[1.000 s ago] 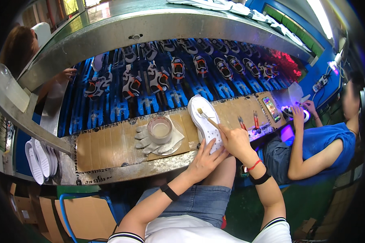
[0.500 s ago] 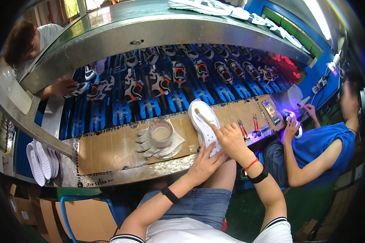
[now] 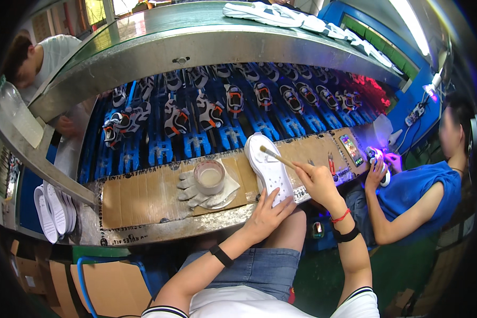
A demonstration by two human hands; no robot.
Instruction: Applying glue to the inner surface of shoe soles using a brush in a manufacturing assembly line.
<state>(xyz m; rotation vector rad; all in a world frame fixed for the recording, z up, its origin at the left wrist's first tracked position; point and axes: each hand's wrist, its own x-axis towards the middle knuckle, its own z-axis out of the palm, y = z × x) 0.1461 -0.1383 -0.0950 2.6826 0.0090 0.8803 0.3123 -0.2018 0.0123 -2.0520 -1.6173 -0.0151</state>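
A white shoe sole (image 3: pixel 265 161) stands tilted at the bench's front edge, its inner face toward me. My left hand (image 3: pixel 270 213) grips its near end, the fingers lying over the face. In my right hand (image 3: pixel 318 183) is a brush (image 3: pixel 279 157) with a wooden handle, held in a pinch. Its bristle tip is at the upper part of the sole; whether it touches, I cannot tell. Left of the sole, a round tub (image 3: pixel 209 176) of pale liquid rests on a whitish glove (image 3: pixel 188 190).
Cardboard (image 3: pixel 138 197) covers the bench. Pliers (image 3: pixel 332 163) and a phone (image 3: pixel 351 148) lie to the right. Beyond, shoe uppers (image 3: pixel 210 112) ride on a blue conveyor (image 3: pixel 196 142). Stacked soles (image 3: pixel 50 212) stand at left. A co-worker in blue (image 3: pixel 416 199) sits at right, another person (image 3: pixel 53 58) at far left.
My right hand has moved right and a little nearer with the brush, whose handle now lies more level. My left hand keeps its hold on the sole.
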